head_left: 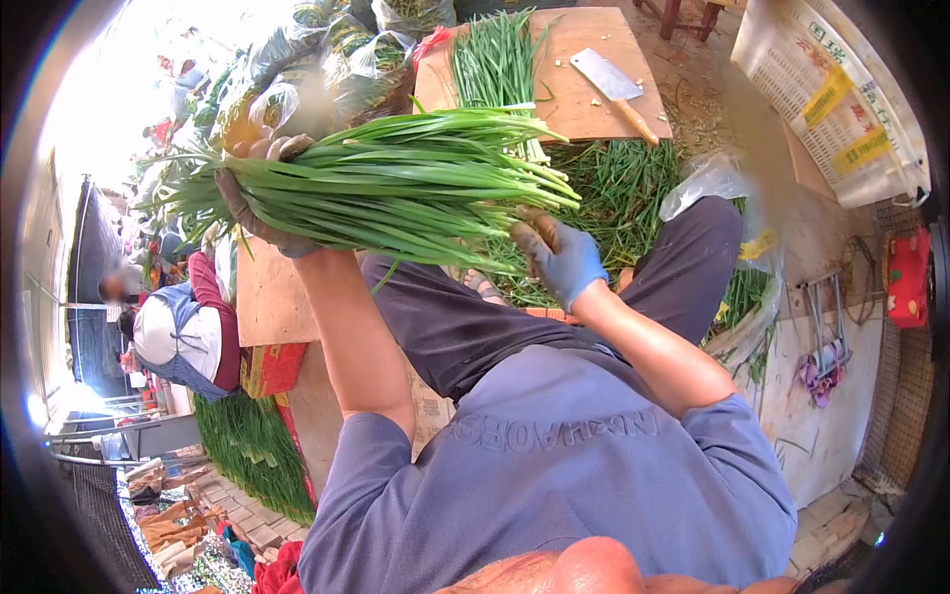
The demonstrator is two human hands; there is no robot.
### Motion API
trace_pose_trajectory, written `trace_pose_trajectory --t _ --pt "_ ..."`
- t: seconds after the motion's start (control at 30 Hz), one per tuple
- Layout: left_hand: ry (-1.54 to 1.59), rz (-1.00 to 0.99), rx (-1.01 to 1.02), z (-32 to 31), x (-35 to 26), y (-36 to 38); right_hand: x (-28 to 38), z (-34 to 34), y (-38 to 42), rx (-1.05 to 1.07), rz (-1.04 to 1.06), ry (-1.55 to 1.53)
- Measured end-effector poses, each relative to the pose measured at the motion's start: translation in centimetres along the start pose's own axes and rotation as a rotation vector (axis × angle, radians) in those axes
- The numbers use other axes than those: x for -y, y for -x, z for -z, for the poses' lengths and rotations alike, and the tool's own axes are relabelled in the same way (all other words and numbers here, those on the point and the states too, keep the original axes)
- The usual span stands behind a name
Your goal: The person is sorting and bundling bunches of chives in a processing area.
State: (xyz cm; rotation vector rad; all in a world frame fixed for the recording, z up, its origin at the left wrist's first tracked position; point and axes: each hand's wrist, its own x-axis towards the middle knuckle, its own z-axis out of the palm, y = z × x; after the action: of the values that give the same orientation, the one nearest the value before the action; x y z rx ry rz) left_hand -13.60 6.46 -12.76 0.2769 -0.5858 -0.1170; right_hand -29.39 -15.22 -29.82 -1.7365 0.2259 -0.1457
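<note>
A big bunch of garlic chives (396, 178) lies across my left hand (262, 203), which wears a dark glove and is wrapped round the leafy end. The pale stem ends point right. At those ends my right hand (559, 257), in a blue-grey soiled glove, has its fingers curled and pinched on a few stems; the fingertips are partly hidden. Beyond the bunch, another bundle of chives (495, 59) rests on a wooden board (564, 35). A cleaver (606, 77) with a wooden handle lies to the right of it.
Loose chives (623, 188) are heaped below the board, between my legs. Stuffed plastic bags (366, 74) stand at the back left. More chives (247, 450) are stacked lower left, near a bending person (183, 332). A printed sack (841, 99) hangs at right.
</note>
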Motion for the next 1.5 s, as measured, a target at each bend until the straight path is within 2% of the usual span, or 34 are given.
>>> trace_pose_trajectory --t 0.1,0.2,0.23,0.27,0.3,0.33,0.4,0.43,0.47,0.53,0.57,0.6,0.67,0.73,0.8,0.83,0.87,0.93,0.97,1.07,1.13,1.2,1.27,1.3,1.33,1.4,1.43,1.47,1.5 --pt "0.022 0.006 0.018 -0.2 0.3 0.3 3.1 1.2 -1.5 0.189 -0.471 -0.548" --pt "0.071 0.050 0.060 0.3 0.7 0.4 2.1 -1.4 -3.8 0.293 -0.431 -0.724" --pt "0.091 0.070 0.095 0.8 0.6 0.3 2.0 -1.9 -3.9 0.327 -0.306 -0.881" --pt "0.107 0.086 0.130 1.4 0.3 0.3 1.2 -3.0 -4.2 0.300 -0.314 -1.054" --pt "-0.103 -0.065 0.081 1.8 -0.1 0.5 1.0 -2.9 -3.4 0.277 -0.298 -1.214" --pt "-0.070 -0.070 0.073 2.0 -0.5 0.2 0.6 -2.3 -3.1 0.260 -0.280 -1.368" --pt "-0.014 -0.096 0.044 2.7 -1.9 0.1 -1.9 0.6 -2.9 0.065 -0.328 -1.366" --pt "-0.282 -0.180 0.104 3.8 -2.7 0.0 -3.2 2.8 -2.3 0.000 -0.317 -1.299" --pt "-0.145 -0.102 0.144 4.0 -3.4 -0.3 -4.3 4.5 -1.7 -0.069 -0.308 -1.232" --pt "0.144 0.069 0.218 3.9 -3.7 -0.9 -2.8 6.8 0.0 -0.289 -0.059 -0.800" --pt "0.150 0.067 0.210 3.7 -3.5 -0.7 -2.9 7.4 0.5 -0.359 0.113 -0.568" --pt "0.158 0.072 0.202 3.2 -3.1 -0.6 -0.6 8.2 1.4 -0.279 0.151 -0.360" --pt "0.179 0.081 0.197 1.9 -1.9 -0.3 3.2 7.3 0.4 -0.250 0.492 0.301" --pt "0.153 0.100 0.219 1.1 -1.2 -0.2 2.2 4.7 -1.1 -0.329 0.433 0.591" --pt "0.072 0.129 0.249 0.4 -0.9 -0.1 1.1 3.4 -4.0 -0.135 0.200 0.412" --pt "0.090 0.139 0.219 -0.2 -0.6 0.1 -1.6 2.2 -6.0 -0.070 0.176 0.395" --pt "0.080 0.163 0.236 -0.5 -0.2 0.1 -1.0 2.0 -6.9 0.147 0.091 0.256" --pt "0.061 0.210 0.274 -0.9 0.3 0.2 1.6 1.2 -7.3 0.301 0.153 -0.234" --pt "0.044 0.205 0.258 -0.8 0.4 0.4 -1.3 0.8 -8.8 0.192 0.592 0.270" --pt "0.183 0.223 0.339 0.3 -0.4 -0.3 -0.5 2.4 -6.7 -0.004 -0.128 -0.887" --pt "0.115 0.191 0.317 0.5 -1.9 -0.3 -1.8 4.9 -6.3 -0.325 -0.337 -0.929" --pt "0.157 0.158 0.323 1.4 -3.0 -0.8 -10.8 8.1 -5.7 -0.167 -0.286 -0.979" --pt "0.177 0.084 0.278 1.0 -2.7 -0.9 -12.4 9.0 -3.3 -0.129 -0.224 -0.895" --pt "0.193 0.101 0.301 1.4 -2.9 -1.3 -11.6 9.4 -2.7 -0.083 -0.381 -0.890" --pt "0.214 0.120 0.331 1.8 -3.3 -1.8 -10.3 9.9 -1.5 0.174 -0.338 -0.604" --pt "0.242 0.158 0.402 2.7 -4.0 -2.6 -8.6 8.3 -0.3 0.244 -0.061 -0.363" --pt "0.253 0.177 0.440 3.3 -4.4 -3.0 -7.3 7.7 -0.7 0.213 0.079 -0.236" --pt "0.257 0.195 0.483 4.0 -5.0 -3.6 -4.3 7.9 -1.3 0.302 0.003 -0.222" --pt "0.261 0.216 0.526 4.7 -5.6 -4.2 -3.2 6.6 -1.9 0.241 0.007 -0.244"
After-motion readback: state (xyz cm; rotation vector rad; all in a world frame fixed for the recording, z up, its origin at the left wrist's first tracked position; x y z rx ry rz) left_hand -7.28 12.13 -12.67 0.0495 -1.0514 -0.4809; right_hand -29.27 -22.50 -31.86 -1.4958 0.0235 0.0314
